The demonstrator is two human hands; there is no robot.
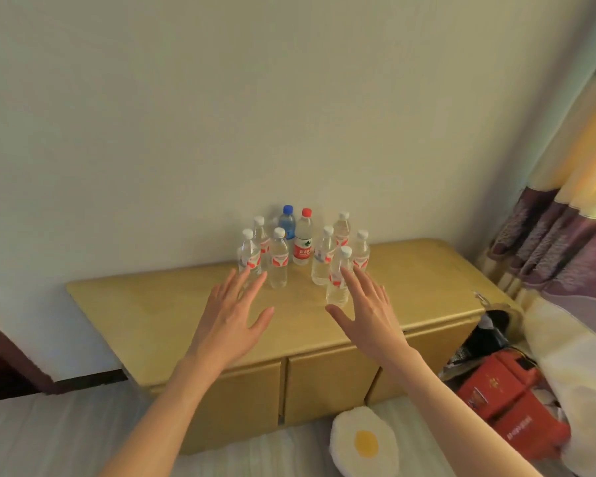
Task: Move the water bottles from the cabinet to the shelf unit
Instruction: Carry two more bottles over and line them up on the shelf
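Observation:
Several clear water bottles stand in a cluster on the low yellow wooden cabinet (172, 304), against the wall. Most have white caps and red labels; one has a blue cap (287, 222) and one a red cap (304, 241). My left hand (231, 315) hovers with straight fingers, its fingertips near the front-left bottles (278, 258). My right hand (369, 311) reaches with spread fingers just beside the nearest white-capped bottle (338, 277); neither hand holds anything. No shelf unit is in view.
The cabinet has closed doors (327, 383) below its top. To its right lie red boxes (516, 401), dark clutter and a patterned curtain (565, 215). A fried-egg cushion (363, 442) rests on the pale bed surface in front.

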